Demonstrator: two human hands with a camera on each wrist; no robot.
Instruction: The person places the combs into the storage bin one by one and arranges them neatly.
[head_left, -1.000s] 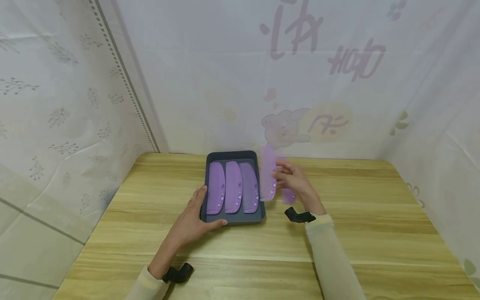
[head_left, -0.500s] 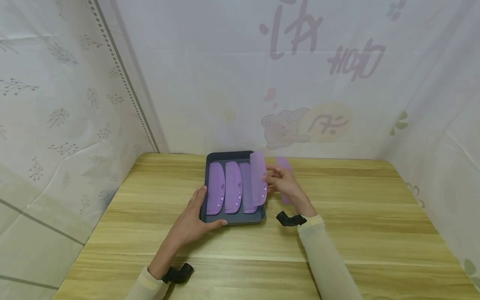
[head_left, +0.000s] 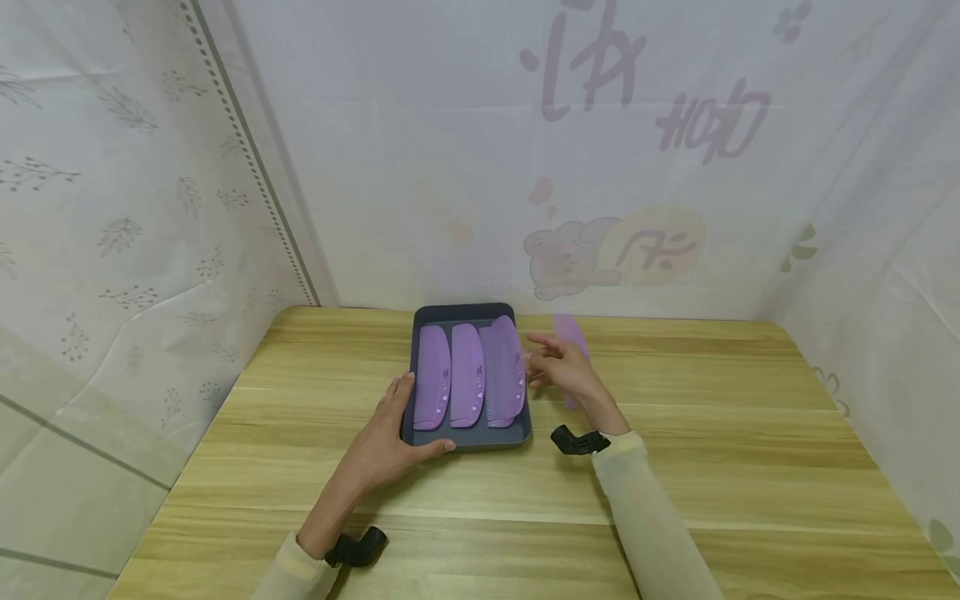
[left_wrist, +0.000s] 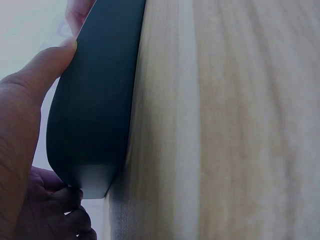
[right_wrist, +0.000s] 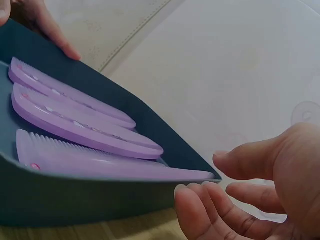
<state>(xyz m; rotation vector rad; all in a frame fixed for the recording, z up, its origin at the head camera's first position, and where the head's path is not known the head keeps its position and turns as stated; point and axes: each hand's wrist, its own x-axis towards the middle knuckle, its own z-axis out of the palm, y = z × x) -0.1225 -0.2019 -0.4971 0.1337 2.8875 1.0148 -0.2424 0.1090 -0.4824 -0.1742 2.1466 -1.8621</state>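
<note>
A dark grey tray [head_left: 465, 441] lies on the wooden table with purple combs in it. One comb [head_left: 432, 379] is on the left and another [head_left: 467, 377] in the middle. On the right, a comb [head_left: 510, 371] overlaps one beneath it, near the tray's right rim. My left hand [head_left: 382, 446] grips the front left corner, thumb along the front rim, fingers on the left side. Just right of the tray is my right hand [head_left: 566, 371], thumb and fingers parted around nothing; the right wrist view shows the gap. Behind it lies another purple comb [head_left: 568, 329], partly hidden.
The wooden table [head_left: 750, 467] extends to the right and in front. Printed white cloth [head_left: 420, 167] hangs along the back and both sides. Each wrist wears a black camera mount [head_left: 579, 441].
My right hand has brought a comb leftward, lowered it into the tray over the rightmost comb, and let go. The left hand has stayed at the tray.
</note>
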